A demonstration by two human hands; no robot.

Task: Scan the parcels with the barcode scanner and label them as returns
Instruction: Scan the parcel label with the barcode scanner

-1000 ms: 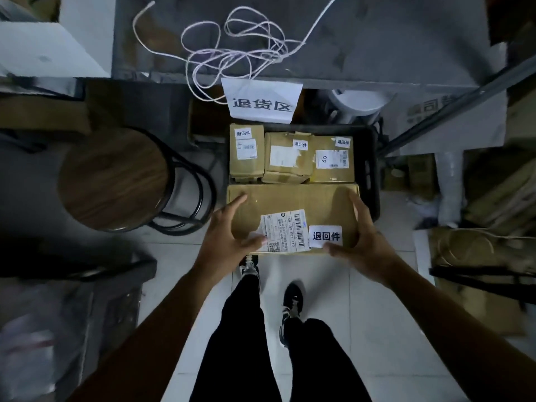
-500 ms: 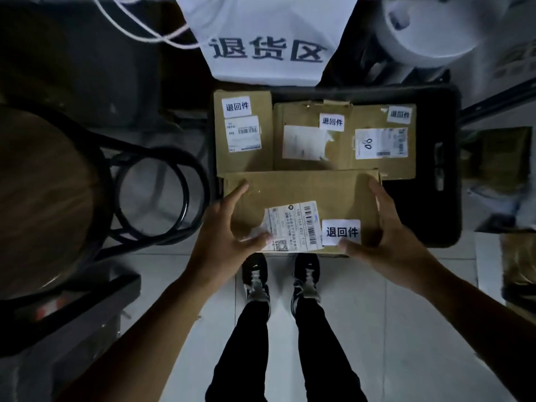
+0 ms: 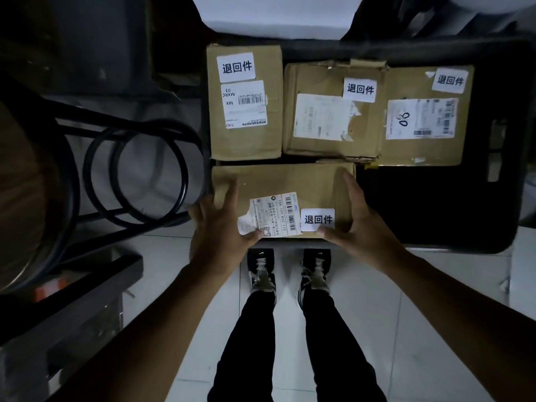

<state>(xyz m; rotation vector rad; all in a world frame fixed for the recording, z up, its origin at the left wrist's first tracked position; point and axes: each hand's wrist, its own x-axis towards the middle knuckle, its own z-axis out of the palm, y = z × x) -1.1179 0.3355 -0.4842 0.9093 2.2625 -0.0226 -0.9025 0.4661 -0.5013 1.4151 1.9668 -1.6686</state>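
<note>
We are lowering the labelled parcel (image 3: 290,187) deeper into the black crate (image 3: 435,204), beside three labelled parcels; left hand (image 3: 220,227) and right hand (image 3: 362,227) are gripping its ends, so this return is nearly filed

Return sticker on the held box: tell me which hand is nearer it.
Right. The right hand has its thumb just under the return sticker at the box's near edge; the left hand grips the opposite end, beyond the shipping label.
</note>
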